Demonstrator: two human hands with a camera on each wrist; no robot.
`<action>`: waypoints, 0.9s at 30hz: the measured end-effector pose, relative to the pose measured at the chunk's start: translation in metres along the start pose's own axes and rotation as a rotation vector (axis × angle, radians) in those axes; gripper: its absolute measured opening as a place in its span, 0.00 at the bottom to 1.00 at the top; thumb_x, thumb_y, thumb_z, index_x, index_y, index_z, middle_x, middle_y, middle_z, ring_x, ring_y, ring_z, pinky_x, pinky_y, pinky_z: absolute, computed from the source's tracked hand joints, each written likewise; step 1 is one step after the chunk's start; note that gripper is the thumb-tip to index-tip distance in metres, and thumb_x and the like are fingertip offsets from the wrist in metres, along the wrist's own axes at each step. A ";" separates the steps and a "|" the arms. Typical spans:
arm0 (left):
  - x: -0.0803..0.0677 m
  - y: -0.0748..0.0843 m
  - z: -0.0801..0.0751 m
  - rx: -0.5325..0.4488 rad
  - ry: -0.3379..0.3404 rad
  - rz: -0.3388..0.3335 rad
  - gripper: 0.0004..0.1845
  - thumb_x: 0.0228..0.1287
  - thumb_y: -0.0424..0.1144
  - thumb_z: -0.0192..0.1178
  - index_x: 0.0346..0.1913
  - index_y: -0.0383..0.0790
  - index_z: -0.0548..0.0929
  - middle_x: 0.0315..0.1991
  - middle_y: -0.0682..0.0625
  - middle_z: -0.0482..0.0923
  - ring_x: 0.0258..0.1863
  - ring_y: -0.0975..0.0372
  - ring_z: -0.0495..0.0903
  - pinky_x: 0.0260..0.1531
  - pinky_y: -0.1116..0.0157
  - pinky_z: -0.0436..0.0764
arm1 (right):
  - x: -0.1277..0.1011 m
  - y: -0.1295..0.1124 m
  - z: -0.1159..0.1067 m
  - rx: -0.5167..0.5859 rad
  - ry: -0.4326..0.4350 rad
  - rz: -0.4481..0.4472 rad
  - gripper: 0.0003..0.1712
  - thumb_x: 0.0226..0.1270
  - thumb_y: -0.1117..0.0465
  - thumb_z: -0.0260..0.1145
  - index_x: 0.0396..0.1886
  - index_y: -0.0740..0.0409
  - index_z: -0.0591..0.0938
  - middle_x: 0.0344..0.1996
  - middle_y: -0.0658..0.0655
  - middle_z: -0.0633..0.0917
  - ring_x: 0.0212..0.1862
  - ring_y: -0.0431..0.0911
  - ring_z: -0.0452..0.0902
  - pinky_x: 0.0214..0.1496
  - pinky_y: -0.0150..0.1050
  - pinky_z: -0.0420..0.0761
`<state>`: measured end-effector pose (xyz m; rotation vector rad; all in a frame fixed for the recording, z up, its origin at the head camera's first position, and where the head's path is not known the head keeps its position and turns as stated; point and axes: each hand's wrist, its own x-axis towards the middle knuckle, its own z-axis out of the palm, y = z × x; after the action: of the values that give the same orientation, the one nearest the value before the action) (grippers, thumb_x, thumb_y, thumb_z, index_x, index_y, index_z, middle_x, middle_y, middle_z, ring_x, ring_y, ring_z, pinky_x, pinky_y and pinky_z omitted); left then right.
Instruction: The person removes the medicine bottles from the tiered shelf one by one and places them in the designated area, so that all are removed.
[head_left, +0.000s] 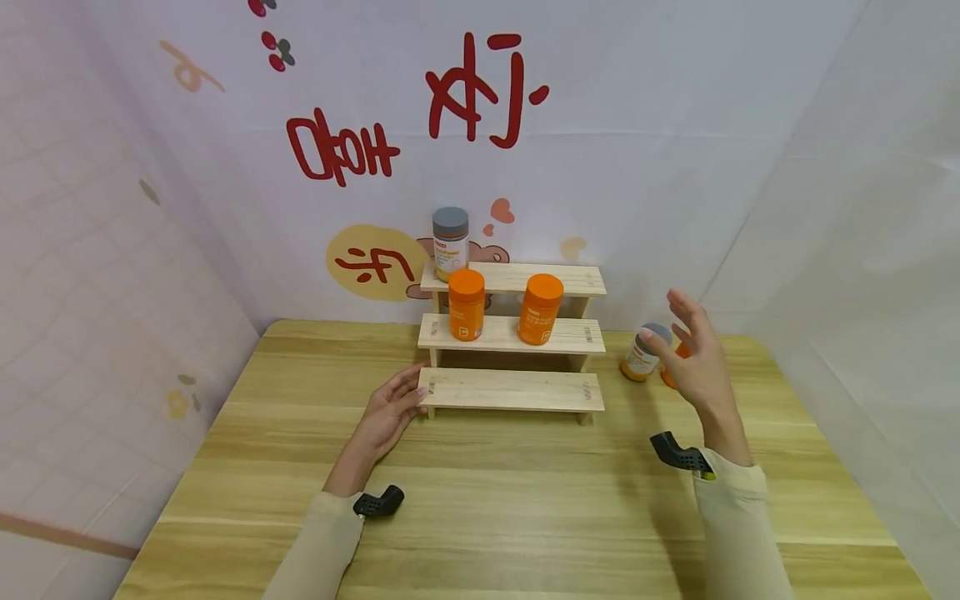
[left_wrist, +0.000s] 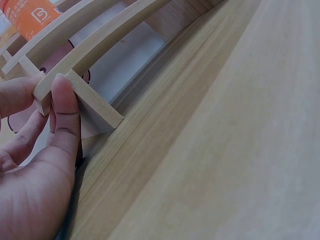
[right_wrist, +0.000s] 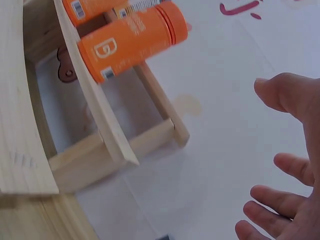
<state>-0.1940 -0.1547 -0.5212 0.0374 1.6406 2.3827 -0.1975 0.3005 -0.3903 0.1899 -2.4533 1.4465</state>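
Observation:
A three-step wooden shelf [head_left: 517, 389] stands on the table by the back wall. At the left end of its lowest board, my left hand [head_left: 387, 417] pinches the corner; the left wrist view shows the thumb [left_wrist: 65, 97] against the board's edge. My right hand [head_left: 701, 362] is raised at the right, fingers spread and holding nothing. It overlaps a grey-capped bottle [head_left: 639, 360] and mostly hides an orange bottle [head_left: 667, 378] behind it. Two orange bottles, left [head_left: 467, 307] and right [head_left: 540, 310], stand on the middle step. Another grey-capped bottle [head_left: 451, 246] occupies the top step's left end.
A wood-grain table [head_left: 480, 508] carries everything. Behind it hangs a white wall covering [head_left: 637, 150] with red lettering and small drawings, and similar pale walls close in both sides. Black wrist cameras are fixed at the left cuff [head_left: 378, 502] and right cuff [head_left: 678, 452].

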 end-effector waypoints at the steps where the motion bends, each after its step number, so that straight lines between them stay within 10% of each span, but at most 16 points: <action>1: 0.000 0.000 0.000 0.000 0.004 0.000 0.33 0.74 0.27 0.57 0.79 0.37 0.62 0.55 0.49 0.74 0.45 0.64 0.79 0.39 0.72 0.84 | 0.001 -0.003 0.002 0.006 -0.012 -0.011 0.46 0.72 0.56 0.69 0.83 0.41 0.57 0.81 0.57 0.59 0.81 0.55 0.53 0.81 0.61 0.57; 27: -0.001 -0.001 -0.002 -0.001 -0.015 -0.001 0.34 0.75 0.28 0.58 0.80 0.36 0.60 0.56 0.49 0.73 0.46 0.64 0.78 0.40 0.72 0.83 | 0.041 -0.081 0.061 -0.051 -0.216 -0.211 0.47 0.69 0.53 0.73 0.82 0.41 0.58 0.79 0.50 0.64 0.79 0.53 0.60 0.79 0.58 0.64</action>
<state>-0.1934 -0.1568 -0.5230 0.0542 1.6322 2.3766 -0.2266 0.2092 -0.3376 0.6030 -2.5415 1.3326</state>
